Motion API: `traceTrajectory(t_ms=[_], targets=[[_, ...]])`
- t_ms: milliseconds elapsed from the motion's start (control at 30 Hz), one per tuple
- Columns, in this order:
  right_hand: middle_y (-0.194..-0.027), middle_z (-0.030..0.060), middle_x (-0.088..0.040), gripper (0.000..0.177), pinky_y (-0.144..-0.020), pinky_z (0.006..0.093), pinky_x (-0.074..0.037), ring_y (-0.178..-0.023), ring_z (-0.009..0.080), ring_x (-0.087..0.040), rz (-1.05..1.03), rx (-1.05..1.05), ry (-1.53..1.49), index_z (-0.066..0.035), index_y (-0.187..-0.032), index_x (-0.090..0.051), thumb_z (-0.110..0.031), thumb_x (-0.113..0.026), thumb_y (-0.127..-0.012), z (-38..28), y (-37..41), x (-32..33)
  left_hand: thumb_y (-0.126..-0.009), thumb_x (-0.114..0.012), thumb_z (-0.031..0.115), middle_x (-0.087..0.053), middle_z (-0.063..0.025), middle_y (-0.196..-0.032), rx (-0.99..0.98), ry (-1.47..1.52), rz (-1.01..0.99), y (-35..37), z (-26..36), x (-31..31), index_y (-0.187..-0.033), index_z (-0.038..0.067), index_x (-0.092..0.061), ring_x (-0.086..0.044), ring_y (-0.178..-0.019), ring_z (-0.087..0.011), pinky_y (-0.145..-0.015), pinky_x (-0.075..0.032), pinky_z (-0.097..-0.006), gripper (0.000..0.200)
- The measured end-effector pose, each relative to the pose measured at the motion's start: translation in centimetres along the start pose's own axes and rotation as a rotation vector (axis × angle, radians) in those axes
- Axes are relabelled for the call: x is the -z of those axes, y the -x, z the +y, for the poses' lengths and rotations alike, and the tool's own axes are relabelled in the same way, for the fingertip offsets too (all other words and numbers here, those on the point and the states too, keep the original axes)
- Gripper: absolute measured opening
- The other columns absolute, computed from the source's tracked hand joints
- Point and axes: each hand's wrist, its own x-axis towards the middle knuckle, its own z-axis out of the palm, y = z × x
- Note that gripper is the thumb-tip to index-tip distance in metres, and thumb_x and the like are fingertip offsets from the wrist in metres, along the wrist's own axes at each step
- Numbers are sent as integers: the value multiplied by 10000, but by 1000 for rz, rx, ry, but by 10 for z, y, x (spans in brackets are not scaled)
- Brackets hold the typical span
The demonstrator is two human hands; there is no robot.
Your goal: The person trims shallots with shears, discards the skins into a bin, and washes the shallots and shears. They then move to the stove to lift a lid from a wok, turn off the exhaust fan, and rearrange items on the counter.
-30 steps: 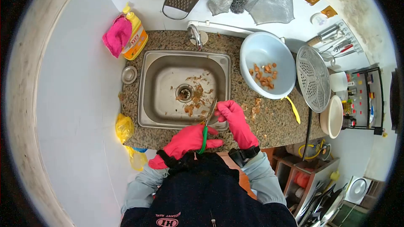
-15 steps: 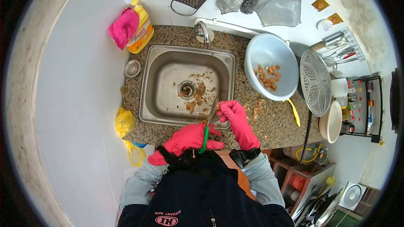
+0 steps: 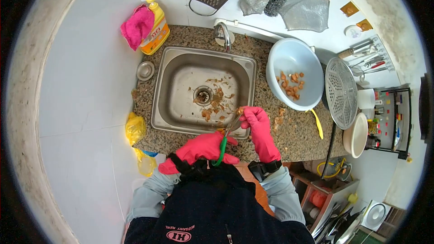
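Observation:
My left hand point(image 3: 201, 148), in a pink rubber glove, holds a pair of scissors with a green handle point(image 3: 221, 150) over the sink's front edge. The blades point up and right toward my right hand point(image 3: 257, 129), also gloved in pink. Between its thumb and fingers is a small brown shallot point(image 3: 240, 110), partly hidden, close to the blade tips. Below, in the steel sink point(image 3: 181, 77), brown peelings point(image 3: 217, 100) lie scattered around the drain point(image 3: 203, 95). A pale blue basin point(image 3: 279, 56) to the right contains several brown shallots point(image 3: 291, 86).
More peelings point(image 3: 279, 116) lie on the granite counter point(image 3: 296, 131), near a yellow-handled tool point(image 3: 317, 124). The faucet point(image 3: 223, 34) rises behind the sink. A yellow detergent bottle point(image 3: 156, 29) stands back left, and a perforated metal strainer point(image 3: 341, 92) leans beyond the basin.
The whole view has shifted slightly. My right hand has turned a little, bringing the shallot higher near the blade tips. The left hand keeps its hold on the scissors.

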Motion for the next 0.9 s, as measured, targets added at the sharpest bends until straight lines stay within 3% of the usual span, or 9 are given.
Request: traceTrajectory(t_ms=[400,700,800,900], targets=[[-850,56,-653,229,-614,244,-473,-667,112,-580,-49,14,39,-21,-1042,-585,-205,-632,-914,-2,7,-3,-713,-725,576,-398,-257,-1407,-13,12,-35,-4,0,2,-1244,104,-586,-403,-1300,-380,-1057,-340,-440,723],[-859,55,-645,236,-626,250,-484,-699,119,-594,-36,6,24,-15,-1038,-582,-208,-635,-913,0,6,-8,-734,-706,578,-419,-253,-1394,91,37,-71,-9,-1,1,-1239,81,-584,-413,-1293,-375,-1058,-341,-426,719],[-869,55,-639,237,-633,255,-489,-721,122,-600,-28,18,49,-9,-1039,-575,-203,-632,-915,-1,5,-9,-759,-683,571,-501,-234,-1323,30,8,-30,-13,-4,-4,-1223,69,-589,-492,-1223,-350,-1015,-388,-416,691],[-869,55,-638,236,-636,254,-490,-727,124,-602,-13,9,53,-9,-1041,-568,-200,-630,-917,2,3,-8,-782,-656,567,-593,-204,-1200,145,99,-30,-14,2,-3,-1208,66,-593,-578,-1103,-322,-936,-449,-399,661]])
